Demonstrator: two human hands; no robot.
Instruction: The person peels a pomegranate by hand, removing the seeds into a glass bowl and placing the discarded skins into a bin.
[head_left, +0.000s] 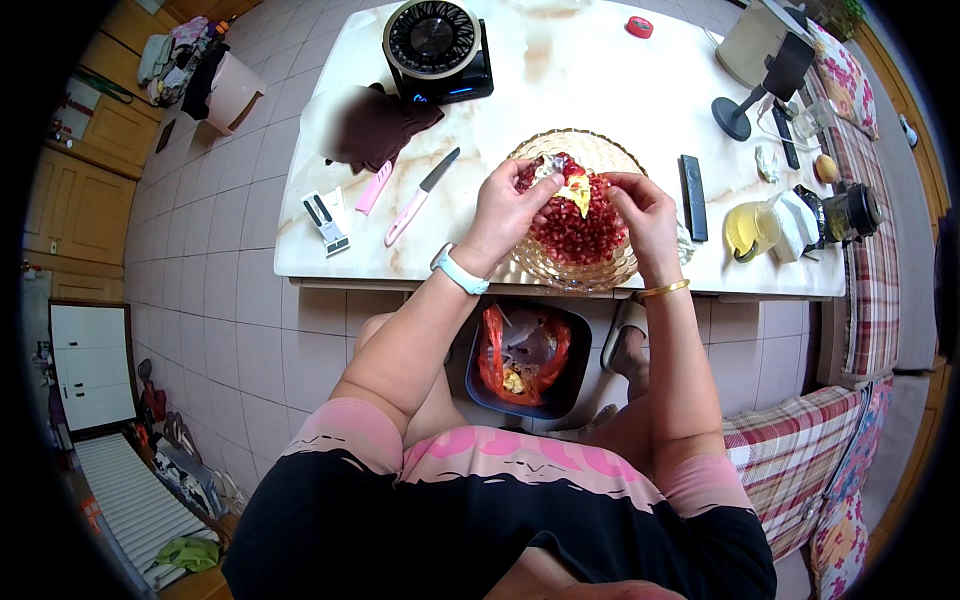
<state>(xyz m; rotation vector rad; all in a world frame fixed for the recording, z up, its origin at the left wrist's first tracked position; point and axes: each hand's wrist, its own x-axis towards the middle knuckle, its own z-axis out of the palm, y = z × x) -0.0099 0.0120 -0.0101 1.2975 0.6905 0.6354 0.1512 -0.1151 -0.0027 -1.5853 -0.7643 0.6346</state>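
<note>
My left hand grips a pomegranate piece with pale yellow pith and red seeds, the thumb lying across its left side. At the piece's right edge my right hand has its thumb and fingers bent together against it. Both hands are over a clear, scalloped glass plate near the table's front edge. Loose red pomegranate seeds are heaped on that plate, below the held piece. The fingers hide part of the piece's sides.
Left of the plate lie a knife, a pink handle, a white slicer-like tool and a dark cloth. A black fan stands behind. Rightward are a remote and yellow-filled jug. Below is a bagged bin.
</note>
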